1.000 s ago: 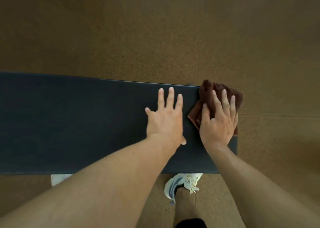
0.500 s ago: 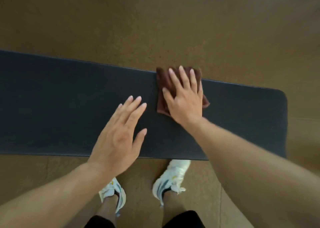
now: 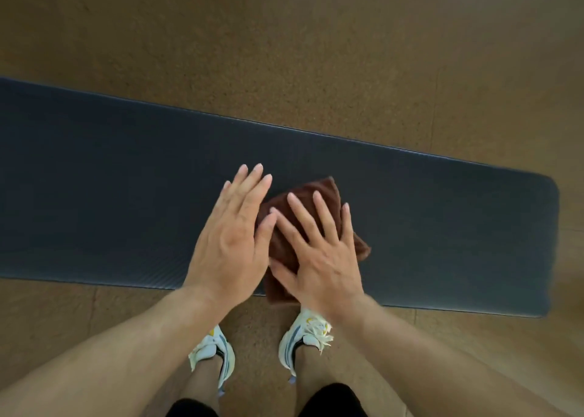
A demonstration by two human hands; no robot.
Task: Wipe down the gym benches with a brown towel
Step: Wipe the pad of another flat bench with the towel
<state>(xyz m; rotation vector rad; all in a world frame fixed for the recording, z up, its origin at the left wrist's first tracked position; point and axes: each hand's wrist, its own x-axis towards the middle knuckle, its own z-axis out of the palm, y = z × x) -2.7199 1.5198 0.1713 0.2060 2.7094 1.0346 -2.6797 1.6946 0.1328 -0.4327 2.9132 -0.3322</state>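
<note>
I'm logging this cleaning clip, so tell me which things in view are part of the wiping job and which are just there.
Part of the job:
- brown towel, flat on the bench
- dark bench
- right hand, spread flat on the towel
- left hand, flat beside it, thumb edge over the towel

Just there:
- white shoes
- brown floor

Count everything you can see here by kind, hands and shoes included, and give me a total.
Hands: 2, the left hand and the right hand
Brown towel: 1
Dark bench pad: 1
White shoes: 2, the left shoe and the right shoe
Total: 6
</note>
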